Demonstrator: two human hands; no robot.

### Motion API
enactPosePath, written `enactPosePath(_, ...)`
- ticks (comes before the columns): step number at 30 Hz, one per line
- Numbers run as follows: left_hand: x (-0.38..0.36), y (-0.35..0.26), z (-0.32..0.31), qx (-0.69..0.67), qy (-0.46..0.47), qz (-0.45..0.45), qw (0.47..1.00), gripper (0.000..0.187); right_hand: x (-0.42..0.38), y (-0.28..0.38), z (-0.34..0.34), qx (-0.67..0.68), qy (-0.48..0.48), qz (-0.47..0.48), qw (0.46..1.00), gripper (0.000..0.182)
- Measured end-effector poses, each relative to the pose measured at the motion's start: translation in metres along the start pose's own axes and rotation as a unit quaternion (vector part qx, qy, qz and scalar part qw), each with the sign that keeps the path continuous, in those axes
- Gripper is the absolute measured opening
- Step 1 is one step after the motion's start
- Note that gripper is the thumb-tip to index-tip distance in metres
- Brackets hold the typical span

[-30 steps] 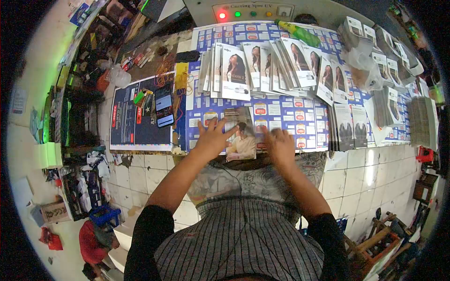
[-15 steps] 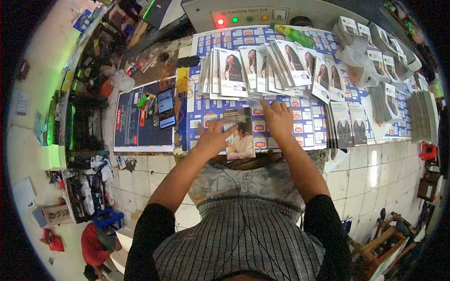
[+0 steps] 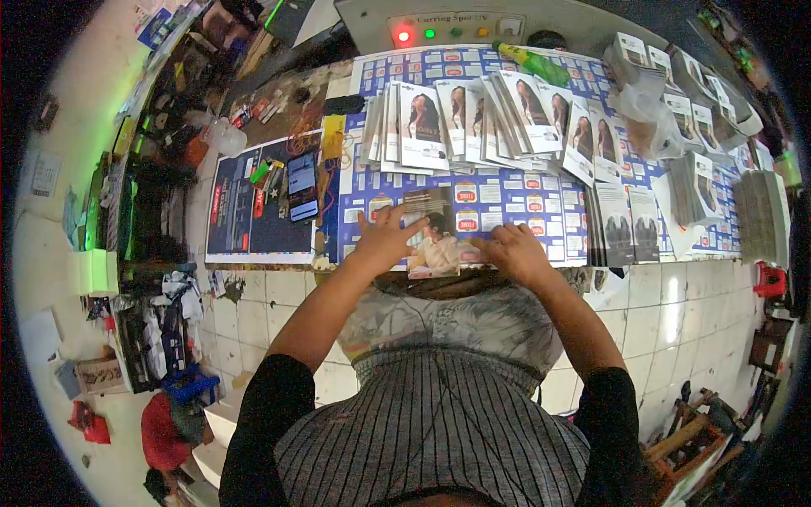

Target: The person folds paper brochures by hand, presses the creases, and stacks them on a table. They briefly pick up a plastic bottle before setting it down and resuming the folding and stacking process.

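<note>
A small printed leaflet (image 3: 435, 241) with a picture of a seated person lies at the table's front edge. My left hand (image 3: 383, 239) rests along its left side, fingers spread, with the fingertips on the leaflet. At its lower right corner is my right hand (image 3: 513, 251), its fingers bent near the corner; whether they pinch it is too small to tell. Just beyond lie overlapping white booklets (image 3: 420, 127) showing a long-haired figure. More booklets (image 3: 581, 139) fan out to the right, with grey printed cards (image 3: 629, 224) below them.
A phone (image 3: 302, 187) lies on a dark printed sheet (image 3: 253, 207) at the left. Behind stand a machine panel (image 3: 456, 27) and a green bottle (image 3: 536, 63). Plastic wrapping (image 3: 650, 114) and stacked booklets (image 3: 699, 186) are at the right. A person in red (image 3: 165, 431) is at lower left.
My right hand has moved back toward me, from above the leaflet's right side down to its lower right corner. My left hand stays on the left side.
</note>
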State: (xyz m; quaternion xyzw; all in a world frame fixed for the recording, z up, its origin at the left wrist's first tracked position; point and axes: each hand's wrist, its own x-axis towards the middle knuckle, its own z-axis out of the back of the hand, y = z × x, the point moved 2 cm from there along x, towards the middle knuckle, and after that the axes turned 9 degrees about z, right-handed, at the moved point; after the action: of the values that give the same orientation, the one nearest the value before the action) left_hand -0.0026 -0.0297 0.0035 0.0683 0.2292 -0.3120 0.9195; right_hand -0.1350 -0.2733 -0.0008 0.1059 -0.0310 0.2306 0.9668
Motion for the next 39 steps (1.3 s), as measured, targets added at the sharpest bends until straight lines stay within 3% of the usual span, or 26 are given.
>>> enactPosePath(5, 0.016, 0.018, -0.006, -0.028, -0.025, 0.036, 0.999, 0.072, 0.019, -0.009, -0.006, 0.003, -0.049, -0.048, 0.998, 0.036)
enactPosePath(7, 0.012, 0.018, -0.002, -0.027, -0.015, 0.036, 0.999, 0.072, 0.017, -0.001, 0.001, 0.013, 0.024, -0.013, 1.000, 0.036)
enactPosePath(9, 0.012, 0.015, 0.003, -0.033, -0.013, 0.037, 0.999, 0.070, 0.002, 0.001, -0.002, 0.008, -0.005, 0.032, 0.999, 0.035)
enactPosePath(12, 0.013, 0.017, -0.001, -0.027, -0.039, 0.017, 0.999, 0.069, -0.014, -0.010, -0.004, 0.059, 0.011, -0.083, 0.995, 0.045)
enactPosePath(13, 0.015, 0.015, -0.005, -0.029, -0.042, 0.016, 0.999, 0.069, -0.015, -0.018, -0.009, 0.056, 0.011, -0.083, 0.995, 0.045)
enactPosePath(15, 0.015, 0.010, -0.012, -0.004, -0.103, -0.003, 0.995, 0.078, -0.018, -0.037, -0.017, 0.087, -0.118, -0.239, 0.960, 0.051)
enactPosePath(18, -0.007, -0.034, -0.017, -0.104, -0.144, -0.065, 0.982, 0.082, -0.018, -0.027, -0.014, -0.025, -0.155, -0.233, 0.960, 0.055)
enactPosePath(19, -0.024, -0.048, -0.013, -0.086, -0.113, -0.098, 0.985, 0.084, -0.015, -0.026, -0.011, -0.083, -0.185, -0.217, 0.955, 0.055)
enactPosePath(20, -0.034, -0.054, -0.025, -0.057, -0.144, -0.151, 0.976, 0.084, -0.017, -0.025, -0.011, -0.034, -0.199, -0.227, 0.953, 0.052)
enactPosePath(21, -0.039, -0.057, -0.039, 0.010, -0.155, -0.172, 0.973, 0.072, -0.019, -0.024, -0.009, -0.035, -0.204, -0.222, 0.953, 0.052)
enactPosePath(23, -0.046, -0.050, -0.068, -0.005, -0.258, -0.227, 0.939, 0.047, -0.027, -0.022, -0.006, 0.072, -0.195, -0.237, 0.949, 0.047)
enactPosePath(24, -0.048, -0.046, -0.055, -0.002, -0.257, -0.227, 0.939, 0.047, -0.032, -0.020, -0.003, 0.079, -0.223, -0.225, 0.945, 0.043)
enactPosePath(26, -0.058, -0.039, 0.004, -0.184, -0.302, -0.154, 0.922, 0.028, -0.043, -0.020, -0.005, 0.097, -0.255, -0.227, 0.935, 0.041)
enactPosePath(28, -0.053, -0.019, 0.051, -0.299, -0.482, -0.017, 0.824, 0.019, -0.052, -0.016, -0.004, 0.114, -0.286, -0.231, 0.923, 0.038)
enactPosePath(29, -0.047, -0.013, 0.073, -0.446, -0.470, 0.051, 0.760, 0.022, -0.055, -0.016, -0.002, 0.143, -0.296, -0.249, 0.911, 0.036)
enactPosePath(30, -0.041, -0.008, 0.095, -0.586, -0.469, 0.106, 0.652, 0.026, -0.057, -0.015, 0.000, 0.171, -0.305, -0.267, 0.898, 0.033)
enactPosePath(31, -0.022, 0.001, 0.101, -0.673, -0.481, 0.073, 0.557, 0.029, -0.059, -0.012, 0.002, 0.168, -0.308, -0.267, 0.897, 0.033)
enactPosePath(33, 0.018, 0.005, 0.104, -0.709, -0.478, 0.134, 0.501, 0.026, -0.060, -0.007, 0.004, 0.212, -0.312, -0.276, 0.884, 0.029)
enactPosePath(35, 0.074, 0.031, 0.065, -0.616, -0.359, 0.115, 0.691, 0.020, -0.063, -0.002, 0.004, 0.199, -0.298, -0.278, 0.891, 0.025)
enactPosePath(36, 0.075, 0.030, 0.066, -0.666, -0.228, 0.164, 0.691, 0.018, -0.066, 0.002, 0.007, 0.240, -0.290, -0.292, 0.879, 0.025)
enactPosePath(39, 0.073, 0.020, 0.068, -0.634, -0.209, 0.183, 0.722, 0.017, -0.080, 0.011, 0.018, 0.301, -0.285, -0.337, 0.845, 0.026)
